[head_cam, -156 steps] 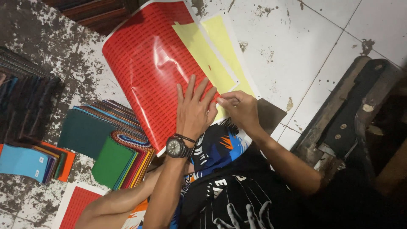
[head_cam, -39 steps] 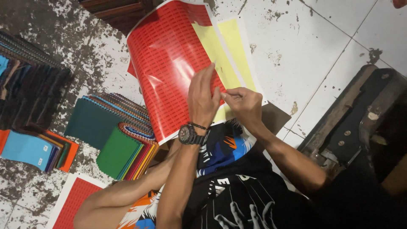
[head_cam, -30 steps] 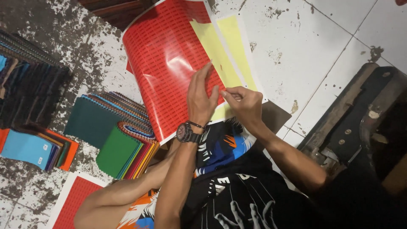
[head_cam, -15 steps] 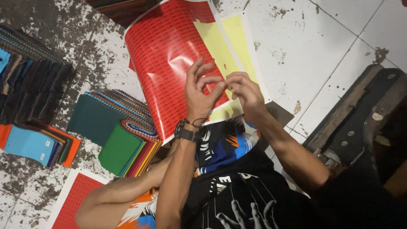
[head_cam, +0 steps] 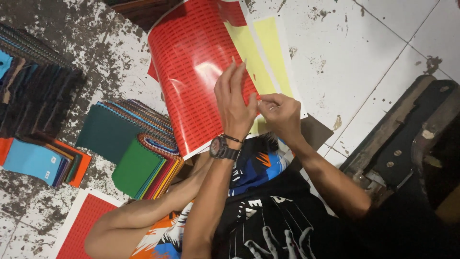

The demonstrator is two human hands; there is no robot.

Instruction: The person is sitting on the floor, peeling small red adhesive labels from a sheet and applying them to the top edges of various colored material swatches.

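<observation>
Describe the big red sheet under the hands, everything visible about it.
The red sheet is large, glossy and covered in rows of small dark print, with a white border. It looks like sticker paper: along its right side the red is gone, baring two pale yellow strips of backing. It lies on the tiled floor, bowed so that it catches glare, its lower edge by the person's lap. The left hand rests on it with fingers spread; the right hand pinches at the edge of the red.
</observation>
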